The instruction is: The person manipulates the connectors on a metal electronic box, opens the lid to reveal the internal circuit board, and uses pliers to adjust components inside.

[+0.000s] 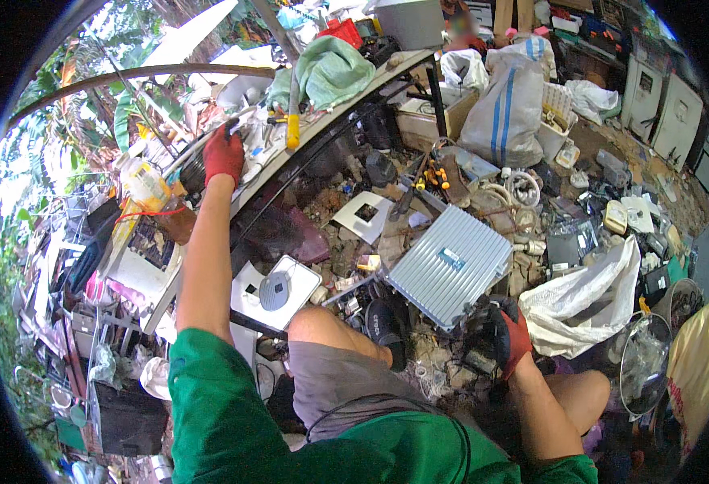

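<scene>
My left hand point(224, 155), in a red glove with dark fingertips, reaches far forward onto the cluttered bench point(267, 171). Its fingers point down among small parts, and what they touch is hidden. To its right, a tool with a yellow-ended handle point(292, 133) leans over the bench edge beside a green cloth point(322, 73). My right hand point(512, 335), gloved in red and black, is low beside the near right corner of a grey ribbed metal case point(451, 266). Its dark fingers are curled, but anything inside them blends into the scrap behind.
A white panel with a round grey disc point(275, 290) lies by my knee. Pliers with orange handles point(433, 173) sit beyond the case. A white woven sack point(584, 302) and a wire-guarded round frame point(643, 363) are at right. A large striped sack point(504, 109) stands behind; scrap covers the ground.
</scene>
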`<state>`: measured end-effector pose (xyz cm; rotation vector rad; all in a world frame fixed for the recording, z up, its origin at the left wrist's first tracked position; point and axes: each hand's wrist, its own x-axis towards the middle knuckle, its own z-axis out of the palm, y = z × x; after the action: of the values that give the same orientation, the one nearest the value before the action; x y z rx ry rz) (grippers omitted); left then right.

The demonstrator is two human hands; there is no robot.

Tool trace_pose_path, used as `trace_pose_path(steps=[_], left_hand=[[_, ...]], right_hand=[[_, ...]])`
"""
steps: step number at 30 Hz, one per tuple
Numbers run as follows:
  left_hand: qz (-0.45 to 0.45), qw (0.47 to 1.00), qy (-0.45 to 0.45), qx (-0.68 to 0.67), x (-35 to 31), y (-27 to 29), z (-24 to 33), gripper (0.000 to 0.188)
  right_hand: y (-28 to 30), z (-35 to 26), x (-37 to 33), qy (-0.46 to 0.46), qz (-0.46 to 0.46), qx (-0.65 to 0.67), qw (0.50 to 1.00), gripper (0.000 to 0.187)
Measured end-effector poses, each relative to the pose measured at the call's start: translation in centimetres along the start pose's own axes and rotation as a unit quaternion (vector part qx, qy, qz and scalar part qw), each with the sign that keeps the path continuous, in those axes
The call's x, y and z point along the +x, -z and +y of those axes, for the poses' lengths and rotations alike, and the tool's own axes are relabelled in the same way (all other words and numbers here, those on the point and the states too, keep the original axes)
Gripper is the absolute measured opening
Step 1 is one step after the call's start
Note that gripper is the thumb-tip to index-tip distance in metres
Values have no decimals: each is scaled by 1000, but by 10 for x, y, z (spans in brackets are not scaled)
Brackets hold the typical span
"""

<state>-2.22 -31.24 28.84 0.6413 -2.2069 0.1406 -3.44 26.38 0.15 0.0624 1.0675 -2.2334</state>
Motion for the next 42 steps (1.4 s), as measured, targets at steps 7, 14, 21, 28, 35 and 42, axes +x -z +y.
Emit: trace_pose_path(steps=[7, 14, 21, 28, 35, 42], left_hand=[[-91, 945, -236, -206, -179, 13, 108, 32], [-417, 887, -66, -185, -282, -122, 124, 60], [-505, 812, -294, 16, -279, -194, 112, 66], [-569, 762, 93, -296, -285, -268, 149, 84], [-550, 809, 42, -203, -287, -239, 229, 105], [-459, 789, 194, -360, -305, -149, 220, 96]], right_hand=[[1, 14, -3, -74, 82, -45, 993, 35], [17, 72, 11, -124, 85, -71, 986, 33], [-20, 79, 16, -58, 47, -29, 997, 15], [-23, 81, 29, -54, 34, -73, 995, 15], [11, 65, 33, -32, 92, -82, 992, 16], [38, 35, 20, 44, 93, -129, 986, 24]])
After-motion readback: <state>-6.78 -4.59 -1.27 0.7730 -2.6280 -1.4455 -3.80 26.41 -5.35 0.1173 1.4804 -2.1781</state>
